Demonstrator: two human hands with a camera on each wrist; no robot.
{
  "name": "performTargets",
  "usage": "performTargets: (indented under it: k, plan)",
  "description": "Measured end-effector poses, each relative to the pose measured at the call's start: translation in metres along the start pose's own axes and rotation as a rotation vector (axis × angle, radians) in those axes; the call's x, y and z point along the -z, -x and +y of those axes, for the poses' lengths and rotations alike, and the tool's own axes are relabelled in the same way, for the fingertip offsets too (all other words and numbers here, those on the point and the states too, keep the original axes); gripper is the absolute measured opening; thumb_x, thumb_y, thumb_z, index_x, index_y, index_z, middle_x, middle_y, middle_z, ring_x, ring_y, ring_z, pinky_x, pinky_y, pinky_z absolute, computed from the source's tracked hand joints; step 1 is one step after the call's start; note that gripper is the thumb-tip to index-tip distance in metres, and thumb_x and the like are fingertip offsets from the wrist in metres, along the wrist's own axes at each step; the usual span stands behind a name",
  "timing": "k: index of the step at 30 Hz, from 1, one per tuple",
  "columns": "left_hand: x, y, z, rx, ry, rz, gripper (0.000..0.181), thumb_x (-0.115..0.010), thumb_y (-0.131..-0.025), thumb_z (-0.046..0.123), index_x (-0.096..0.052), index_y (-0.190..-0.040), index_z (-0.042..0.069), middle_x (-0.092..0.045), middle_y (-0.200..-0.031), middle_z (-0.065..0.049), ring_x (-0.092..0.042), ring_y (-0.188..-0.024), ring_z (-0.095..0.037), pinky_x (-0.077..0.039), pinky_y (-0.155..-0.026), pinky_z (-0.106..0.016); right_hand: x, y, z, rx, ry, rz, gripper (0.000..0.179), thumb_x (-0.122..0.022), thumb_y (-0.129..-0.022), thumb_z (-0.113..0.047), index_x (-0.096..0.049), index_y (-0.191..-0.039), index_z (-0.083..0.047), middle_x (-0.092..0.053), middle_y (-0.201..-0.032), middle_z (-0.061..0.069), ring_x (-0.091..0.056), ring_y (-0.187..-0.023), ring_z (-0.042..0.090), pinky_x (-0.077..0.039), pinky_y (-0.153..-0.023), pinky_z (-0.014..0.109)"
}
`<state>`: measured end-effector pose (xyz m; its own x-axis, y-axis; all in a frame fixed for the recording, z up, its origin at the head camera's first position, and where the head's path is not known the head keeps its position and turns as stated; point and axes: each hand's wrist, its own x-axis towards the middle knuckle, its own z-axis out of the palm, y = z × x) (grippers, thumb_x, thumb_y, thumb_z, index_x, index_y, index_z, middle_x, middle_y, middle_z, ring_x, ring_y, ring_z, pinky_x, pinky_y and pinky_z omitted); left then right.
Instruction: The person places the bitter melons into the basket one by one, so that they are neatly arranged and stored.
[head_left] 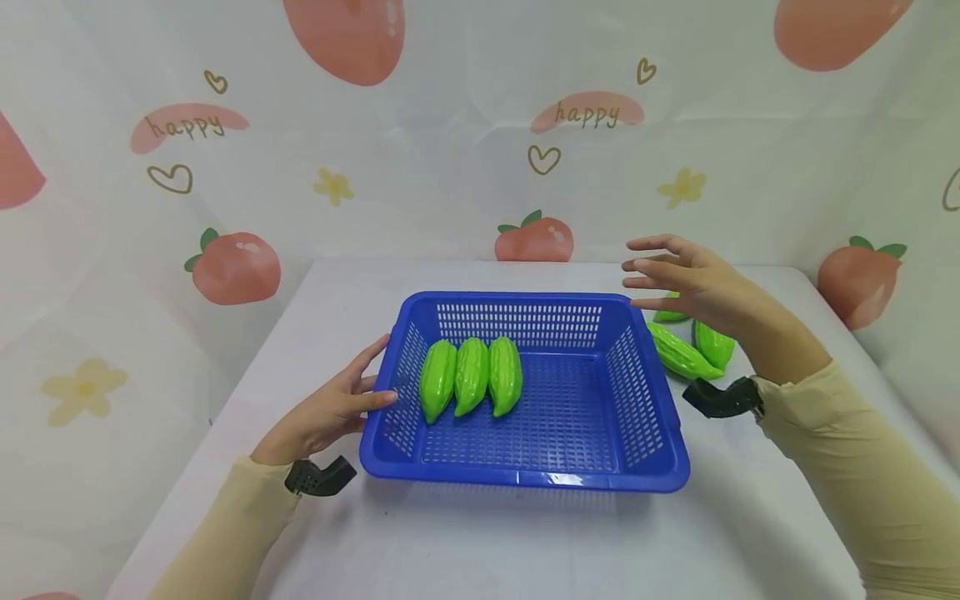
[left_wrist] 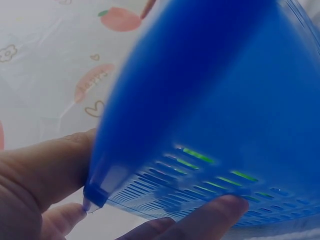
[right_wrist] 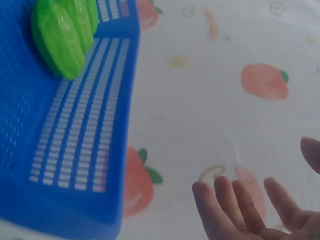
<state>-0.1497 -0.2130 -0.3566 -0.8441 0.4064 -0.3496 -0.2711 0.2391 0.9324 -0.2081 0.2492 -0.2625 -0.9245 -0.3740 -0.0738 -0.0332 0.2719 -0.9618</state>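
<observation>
While the left rim of the blue basket [head_left: 525, 478] is gripped by the left hand [head_left: 326, 412], thumb laid over the edge and fingers set against the slotted wall outside, nothing is held by the right hand [head_left: 697, 279]. Its fingers are spread in the air by the far right corner, and a gap to the rim is shown in the right wrist view. Three green gourds [head_left: 472, 377] are lined up in the left half of the basket; three loose gourds [head_left: 682, 352] are seen on the white table [head_left: 480, 554] just right of it, partly hidden by the right hand.

Because the basket is held on one side only, it could be tipped or swung if that rim is lifted, and the row could be sent sliding across the bare floor to the right. If the basket is pushed rightward, the loose gourds could be rolled away, as their rounded, glossy sides are likely poorly braced. They could also be knocked if the right forearm is lowered carelessly. Whether the basket is fully rested on the table cannot be told.
</observation>
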Motion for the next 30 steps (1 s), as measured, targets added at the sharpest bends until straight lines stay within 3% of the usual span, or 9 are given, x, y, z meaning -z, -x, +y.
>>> performTargets:
  k: [6,13,16,20,23,24,27,30]
  plan:
    - [-0.001,0.000,-0.001,0.006,0.006,0.007,0.093,-0.064,-0.094,0.018,0.003,-0.154,0.039,-0.033,-0.150,-0.028,-0.056,-0.120,-0.043,-0.049,-0.093,-0.058,0.022,0.015,0.023,0.028,0.058,0.132,0.037,-0.049,-0.101,-0.024,-0.040,-0.138,-0.022,-0.051,-0.124,-0.008,-0.059,-0.105,-0.001,-0.055,-0.082,0.018]
    - [0.000,-0.001,-0.002,0.004,0.003,0.008,0.092,-0.064,-0.094,0.019,0.002,-0.154,0.039,-0.033,-0.150,-0.028,-0.057,-0.119,-0.042,-0.050,-0.092,-0.057,0.039,0.026,0.058,0.128,0.024,0.236,0.039,-0.052,-0.100,-0.012,-0.042,-0.136,-0.022,-0.053,-0.118,-0.013,-0.059,-0.102,-0.002,-0.053,-0.079,0.012]
    - [0.000,0.000,-0.002,0.004,0.006,0.008,0.092,-0.064,-0.094,0.018,0.002,-0.154,0.039,-0.033,-0.150,-0.028,-0.058,-0.119,-0.042,-0.050,-0.093,-0.058,0.041,0.026,0.075,0.128,0.081,0.284,0.042,-0.052,-0.100,-0.014,-0.039,-0.139,-0.020,-0.052,-0.118,-0.013,-0.057,-0.103,-0.004,-0.052,-0.080,0.010]
    - [0.000,0.000,-0.002,0.004,0.003,0.007,0.092,-0.064,-0.094,0.019,0.003,-0.154,0.040,-0.033,-0.150,-0.028,-0.057,-0.119,-0.042,-0.049,-0.094,-0.058,0.043,0.025,0.097,0.093,0.249,0.328,0.052,-0.051,-0.101,-0.021,-0.032,-0.148,-0.013,-0.048,-0.132,0.011,-0.055,-0.122,0.025,-0.046,-0.080,0.004]
    - [0.000,0.000,-0.001,0.003,0.004,0.005,0.092,-0.064,-0.094,0.019,0.003,-0.154,0.039,-0.033,-0.150,-0.028,-0.057,-0.119,-0.042,-0.049,-0.094,-0.058,0.044,0.023,0.112,0.084,0.311,0.329,0.057,-0.051,-0.101,-0.022,-0.027,-0.150,-0.006,-0.040,-0.138,0.029,-0.042,-0.126,0.054,-0.041,-0.078,0.001]
    - [0.000,0.000,-0.001,0.003,0.005,0.005,0.092,-0.064,-0.094,0.019,0.003,-0.154,0.039,-0.033,-0.150,-0.028,-0.057,-0.119,-0.041,-0.049,-0.094,-0.058,0.044,0.022,0.116,0.087,0.322,0.323,0.058,-0.051,-0.100,-0.021,-0.027,-0.150,-0.004,-0.040,-0.139,0.032,-0.039,-0.126,0.058,-0.041,-0.080,0.003]
    - [0.000,-0.001,-0.001,0.003,0.007,0.001,0.092,-0.063,-0.094,0.018,0.003,-0.154,0.039,-0.033,-0.150,-0.028,-0.058,-0.119,-0.041,-0.050,-0.093,-0.057,0.042,0.018,0.126,0.080,0.357,0.307,0.059,-0.051,-0.100,-0.020,-0.025,-0.148,0.002,-0.040,-0.138,0.034,-0.040,-0.124,0.059,-0.050,-0.097,0.028]
    - [0.000,-0.001,-0.002,0.003,-0.001,0.003,0.092,-0.063,-0.094,0.018,0.003,-0.154,0.040,-0.034,-0.150,-0.028,-0.058,-0.118,-0.041,-0.050,-0.092,-0.057,0.040,0.015,0.133,0.073,0.373,0.278,0.059,-0.052,-0.100,-0.019,-0.025,-0.147,0.005,-0.039,-0.138,0.037,-0.041,-0.124,0.058,-0.040,-0.101,0.062]
